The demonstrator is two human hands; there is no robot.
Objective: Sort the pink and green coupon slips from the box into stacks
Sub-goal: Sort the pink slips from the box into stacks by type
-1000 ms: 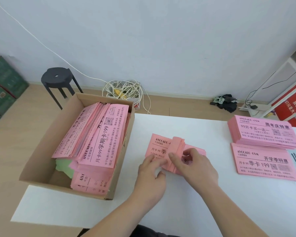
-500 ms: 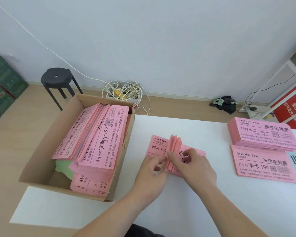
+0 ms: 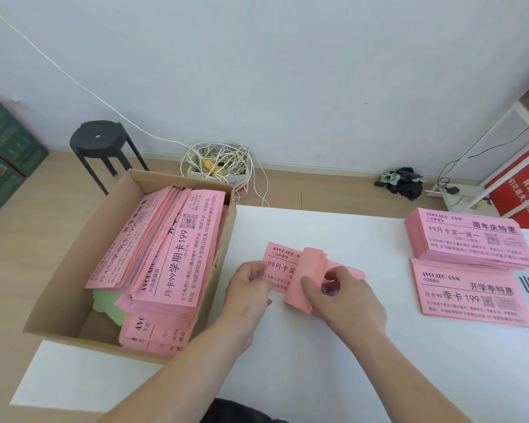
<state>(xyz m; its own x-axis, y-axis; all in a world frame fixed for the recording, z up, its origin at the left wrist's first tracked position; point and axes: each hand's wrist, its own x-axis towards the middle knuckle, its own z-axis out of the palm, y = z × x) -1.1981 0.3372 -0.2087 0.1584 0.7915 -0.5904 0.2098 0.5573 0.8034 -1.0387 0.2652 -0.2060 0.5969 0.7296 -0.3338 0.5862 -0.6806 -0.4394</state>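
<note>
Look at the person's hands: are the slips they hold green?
No, the bundle of slips gripped by the left hand and right hand is pink throughout.

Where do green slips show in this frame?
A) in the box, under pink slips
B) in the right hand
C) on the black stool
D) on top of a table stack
A: green slips peek out beneath the pink slips inside the cardboard box; the far stack, the near stack and the bundle in the right hand are all pink.
</note>
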